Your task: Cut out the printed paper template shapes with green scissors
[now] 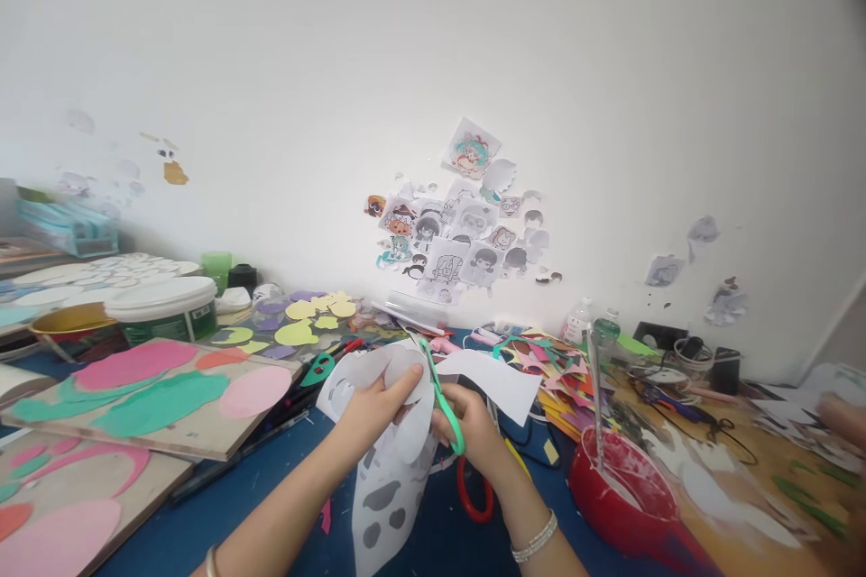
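My left hand [385, 397] pinches a large sheet of white paper [375, 527] printed with grey shapes, thumb on top. The sheet hangs down in front of me and its upper part curls away. Green-handled scissors [443, 406] are in my right hand [474, 428], their blades pointing up along the paper's right edge beside my left thumb. Whether the blades are apart I cannot tell. Below my right hand shows a red loop handle [475, 500]; part of it is hidden. A blank white strip of paper [497, 379] extends to the right behind the scissors.
A red ladle-like pot [622, 491] with a brush stands at right, near piled colored paper scraps [565, 370]. At left are boards [223, 442] with pink and green cutouts and a white-lidded tub [162, 297]. Another person's hand [842, 419] shows at far right.
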Available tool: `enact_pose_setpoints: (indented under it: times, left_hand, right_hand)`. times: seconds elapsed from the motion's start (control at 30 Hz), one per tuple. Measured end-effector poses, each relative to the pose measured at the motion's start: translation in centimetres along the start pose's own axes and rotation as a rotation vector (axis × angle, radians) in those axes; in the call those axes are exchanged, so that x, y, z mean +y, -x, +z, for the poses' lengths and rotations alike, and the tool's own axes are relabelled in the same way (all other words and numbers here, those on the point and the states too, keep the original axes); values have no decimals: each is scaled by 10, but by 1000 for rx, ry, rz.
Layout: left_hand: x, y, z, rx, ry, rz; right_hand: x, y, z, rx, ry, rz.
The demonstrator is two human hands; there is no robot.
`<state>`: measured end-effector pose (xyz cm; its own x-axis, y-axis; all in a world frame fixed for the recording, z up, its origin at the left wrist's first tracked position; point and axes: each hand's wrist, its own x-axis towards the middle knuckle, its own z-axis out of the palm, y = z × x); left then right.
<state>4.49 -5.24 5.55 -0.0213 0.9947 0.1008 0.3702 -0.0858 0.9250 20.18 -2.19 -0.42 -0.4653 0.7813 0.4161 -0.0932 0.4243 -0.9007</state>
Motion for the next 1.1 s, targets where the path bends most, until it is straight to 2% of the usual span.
enact_pose_setpoints:
  times: [0.07, 0.2, 0.4, 0.63, 0.8, 1.1]
  left_hand:
    - [3, 1, -2, -5, -2, -9]
    - [5, 2, -7, -54, 24, 75]
    - [7, 2, -10, -72, -28, 44]
    - [1, -2, -11, -119, -3, 100]
    - [-5, -7, -10, -87, 91, 135]
    - [-7, -9, -16, -183, 63, 171]
  right_hand:
    - [-1, 1, -1, -7, 20, 2]
    - [-8, 4, 0, -20, 54, 6]
    - [-17, 3, 3, -34, 23, 30]
    - [-15, 4, 1, -29, 62, 43]
    - [-13, 4, -1, -39, 65, 53]
    - [-12, 4, -1, -32, 76, 53]
